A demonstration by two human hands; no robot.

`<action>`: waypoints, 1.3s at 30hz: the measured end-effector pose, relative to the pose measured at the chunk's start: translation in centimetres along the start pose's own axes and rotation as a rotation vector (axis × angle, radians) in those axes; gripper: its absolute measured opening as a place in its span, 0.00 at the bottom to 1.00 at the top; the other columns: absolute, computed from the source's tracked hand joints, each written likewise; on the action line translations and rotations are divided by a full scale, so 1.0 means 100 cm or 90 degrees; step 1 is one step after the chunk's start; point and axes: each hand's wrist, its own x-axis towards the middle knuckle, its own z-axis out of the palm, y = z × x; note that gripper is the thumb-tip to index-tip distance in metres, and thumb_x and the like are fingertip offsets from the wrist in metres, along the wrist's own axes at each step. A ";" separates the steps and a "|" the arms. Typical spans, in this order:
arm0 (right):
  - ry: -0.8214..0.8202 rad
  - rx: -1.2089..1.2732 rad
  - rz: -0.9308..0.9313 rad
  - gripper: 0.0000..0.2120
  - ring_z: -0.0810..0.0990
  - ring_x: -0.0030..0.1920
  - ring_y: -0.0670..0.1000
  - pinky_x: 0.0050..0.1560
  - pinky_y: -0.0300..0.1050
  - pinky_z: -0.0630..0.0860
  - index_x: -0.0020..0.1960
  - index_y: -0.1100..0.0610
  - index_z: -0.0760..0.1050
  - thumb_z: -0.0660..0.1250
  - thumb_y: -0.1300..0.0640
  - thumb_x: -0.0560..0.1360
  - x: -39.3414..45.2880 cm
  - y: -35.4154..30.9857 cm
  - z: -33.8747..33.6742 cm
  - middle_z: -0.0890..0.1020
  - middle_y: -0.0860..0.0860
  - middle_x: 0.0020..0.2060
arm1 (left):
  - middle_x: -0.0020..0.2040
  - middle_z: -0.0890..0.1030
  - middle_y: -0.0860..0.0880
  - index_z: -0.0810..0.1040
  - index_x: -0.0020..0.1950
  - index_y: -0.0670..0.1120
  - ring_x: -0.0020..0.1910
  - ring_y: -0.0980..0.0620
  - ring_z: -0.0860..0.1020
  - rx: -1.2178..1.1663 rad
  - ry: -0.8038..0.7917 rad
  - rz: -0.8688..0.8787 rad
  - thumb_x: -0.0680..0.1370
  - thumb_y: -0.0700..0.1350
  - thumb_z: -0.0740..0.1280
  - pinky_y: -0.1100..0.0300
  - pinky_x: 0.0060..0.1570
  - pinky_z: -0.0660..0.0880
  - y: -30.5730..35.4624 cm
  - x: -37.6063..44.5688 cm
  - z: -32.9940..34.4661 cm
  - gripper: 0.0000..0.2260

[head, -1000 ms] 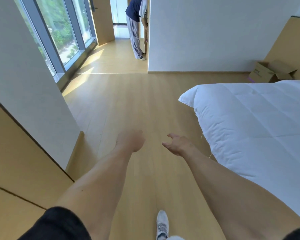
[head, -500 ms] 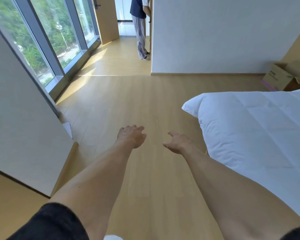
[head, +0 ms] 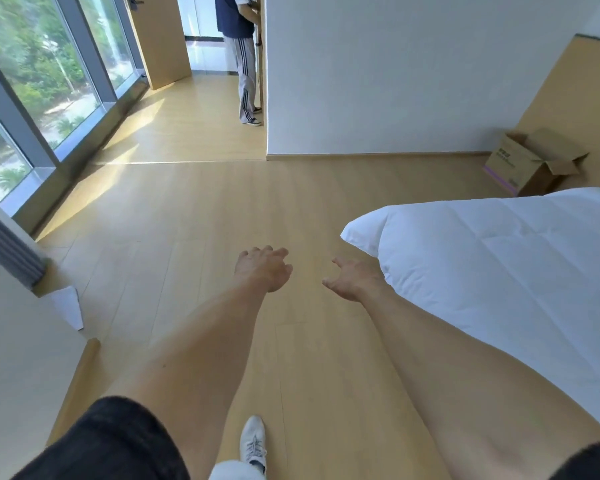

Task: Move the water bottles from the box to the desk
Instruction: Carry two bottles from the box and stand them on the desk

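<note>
Partly hidden box [head: 530, 164] behind bed [head: 499, 258], contents unseen

Black short sleeves [head: 118, 441] (bare forearms), white sneaker [head: 253, 441]

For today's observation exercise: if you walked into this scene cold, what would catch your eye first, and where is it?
Two bare arms stretch forward at centre, the left hand and right hand both empty above the wooden floor. A white duvet fills the right side. Beyond it, an open cardboard box sits on the floor by the far wall, and another person stands in the doorway at the top.
</note>
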 end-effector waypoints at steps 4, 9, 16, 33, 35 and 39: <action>-0.022 -0.007 0.028 0.30 0.71 0.69 0.55 0.66 0.53 0.71 0.77 0.46 0.62 0.59 0.40 0.76 0.059 -0.027 -0.025 0.71 0.50 0.72 | 0.74 0.70 0.47 0.64 0.78 0.55 0.72 0.43 0.68 -0.005 -0.017 0.025 0.84 0.57 0.53 0.49 0.70 0.63 -0.023 0.068 -0.019 0.22; -0.024 0.015 0.034 0.31 0.70 0.71 0.54 0.63 0.50 0.71 0.78 0.45 0.59 0.59 0.42 0.77 0.124 -0.067 -0.051 0.69 0.48 0.73 | 0.74 0.71 0.46 0.64 0.78 0.55 0.72 0.43 0.68 -0.010 -0.020 0.032 0.84 0.57 0.54 0.48 0.70 0.63 -0.056 0.138 -0.043 0.22; -0.021 0.013 0.031 0.30 0.69 0.71 0.55 0.63 0.51 0.69 0.78 0.46 0.60 0.60 0.42 0.78 0.195 -0.093 -0.070 0.69 0.52 0.73 | 0.74 0.70 0.47 0.63 0.78 0.55 0.73 0.43 0.68 -0.013 -0.025 0.033 0.84 0.57 0.53 0.48 0.71 0.63 -0.085 0.212 -0.060 0.23; -0.054 0.018 -0.021 0.30 0.69 0.72 0.57 0.68 0.50 0.66 0.77 0.46 0.61 0.61 0.40 0.78 0.473 -0.110 -0.141 0.70 0.52 0.73 | 0.75 0.69 0.47 0.63 0.79 0.55 0.73 0.43 0.67 0.026 -0.039 -0.031 0.84 0.56 0.53 0.47 0.72 0.61 -0.102 0.469 -0.132 0.23; -0.059 0.016 -0.016 0.30 0.68 0.72 0.57 0.68 0.51 0.66 0.77 0.47 0.62 0.61 0.40 0.78 0.509 -0.103 -0.157 0.70 0.53 0.73 | 0.75 0.69 0.47 0.62 0.79 0.55 0.73 0.43 0.67 0.023 -0.035 -0.033 0.84 0.56 0.53 0.47 0.72 0.61 -0.094 0.504 -0.145 0.23; -0.062 0.012 -0.014 0.31 0.68 0.72 0.57 0.69 0.51 0.66 0.77 0.47 0.62 0.61 0.39 0.78 0.566 -0.089 -0.184 0.70 0.53 0.73 | 0.75 0.70 0.48 0.62 0.79 0.56 0.73 0.44 0.67 0.018 -0.032 -0.022 0.84 0.56 0.53 0.48 0.72 0.62 -0.077 0.562 -0.164 0.23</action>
